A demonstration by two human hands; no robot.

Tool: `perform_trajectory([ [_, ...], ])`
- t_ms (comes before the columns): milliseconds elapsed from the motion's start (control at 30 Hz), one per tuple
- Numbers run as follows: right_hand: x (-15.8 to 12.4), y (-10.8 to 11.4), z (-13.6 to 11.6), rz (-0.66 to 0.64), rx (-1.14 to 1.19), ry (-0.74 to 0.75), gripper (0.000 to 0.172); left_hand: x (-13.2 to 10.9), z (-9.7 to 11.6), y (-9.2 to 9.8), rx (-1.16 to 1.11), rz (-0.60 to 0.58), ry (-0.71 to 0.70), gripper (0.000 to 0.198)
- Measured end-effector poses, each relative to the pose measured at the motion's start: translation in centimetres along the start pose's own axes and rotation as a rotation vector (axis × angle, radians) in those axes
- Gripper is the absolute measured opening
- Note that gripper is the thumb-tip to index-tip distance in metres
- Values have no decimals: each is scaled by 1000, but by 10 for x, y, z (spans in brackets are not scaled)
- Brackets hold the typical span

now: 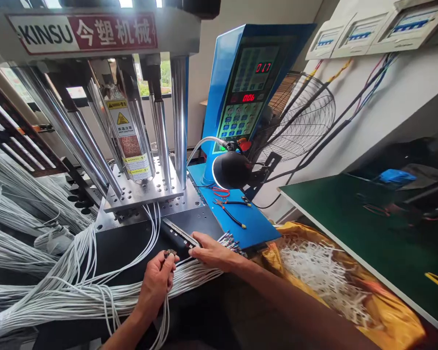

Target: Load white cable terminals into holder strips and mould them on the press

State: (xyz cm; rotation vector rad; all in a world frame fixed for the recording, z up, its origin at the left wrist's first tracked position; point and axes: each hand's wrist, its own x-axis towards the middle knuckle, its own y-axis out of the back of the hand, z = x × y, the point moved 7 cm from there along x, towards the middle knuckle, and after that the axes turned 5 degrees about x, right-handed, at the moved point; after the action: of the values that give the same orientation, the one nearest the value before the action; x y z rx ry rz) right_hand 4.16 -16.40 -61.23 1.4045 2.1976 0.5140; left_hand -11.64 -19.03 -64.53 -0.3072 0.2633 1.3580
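My left hand [156, 281] is closed in a pinch on the end of a white cable [167, 311], its small dark connector [170, 253] showing at the fingertips. My right hand [210, 251] lies curled over the ends of a bundle of white cables [95, 296], fingertips touching the long dark mould bar [178, 236] on the machine bed. The bundle's bare metal tips [230, 239] fan out just past my right hand. Whether the right fingers grip anything is hidden.
A KINSU vertical moulding press [146, 184] with steel columns stands behind. A blue control panel [248, 92], a black lamp [232, 169] and cutters [229, 214] sit to the right. A yellow bag of white scraps [324, 272], a green bench [368, 228] and a fan [299, 116] are at right.
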Motion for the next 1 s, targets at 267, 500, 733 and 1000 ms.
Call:
perform_trajectory([
  [267, 11, -47, -3, 57, 864, -121, 32, -2, 5, -2, 180, 48, 8, 48],
  [500, 13, -35, -8, 159, 578, 38, 30, -4, 3, -2, 24, 5, 115, 43],
  [733, 11, -41, -10, 78, 480, 33, 30, -7, 5, -6, -60, 54, 105, 46],
  [1000, 8, -47, -3, -5, 911, -128, 28, -6, 8, 20, 18, 118, 36, 42],
])
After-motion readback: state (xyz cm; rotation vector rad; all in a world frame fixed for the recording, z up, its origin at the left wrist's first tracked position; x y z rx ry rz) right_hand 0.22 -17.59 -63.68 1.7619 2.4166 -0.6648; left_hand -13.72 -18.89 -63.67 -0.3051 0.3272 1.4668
